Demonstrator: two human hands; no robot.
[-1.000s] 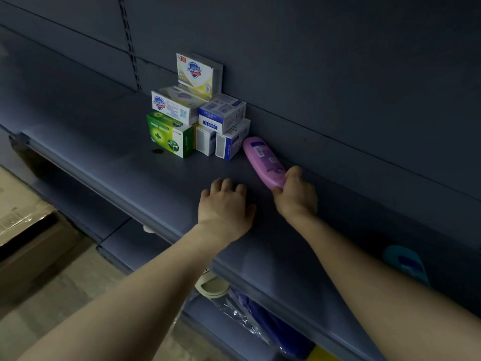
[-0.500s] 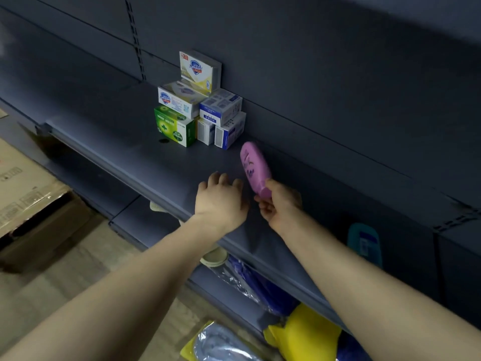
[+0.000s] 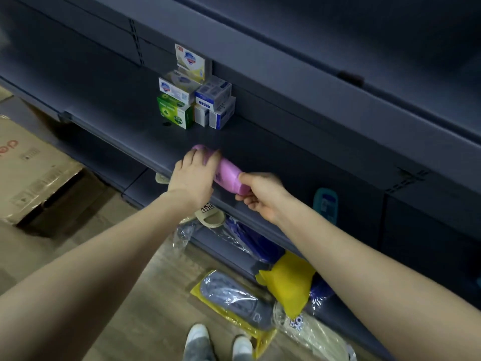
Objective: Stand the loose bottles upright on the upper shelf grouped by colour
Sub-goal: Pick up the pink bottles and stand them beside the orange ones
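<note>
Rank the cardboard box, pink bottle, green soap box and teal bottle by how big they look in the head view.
1. cardboard box, by far the largest
2. pink bottle, partly covered by the left hand
3. green soap box and teal bottle: about alike, so left unranked

You are pulling pink bottle point(image 3: 227, 173) away from back wall toward front edge of shelf point(image 3: 130, 121); your left hand point(image 3: 194, 175) leaving shelf, now gripping bottle's far end alongside right hand point(image 3: 263, 196).
</note>
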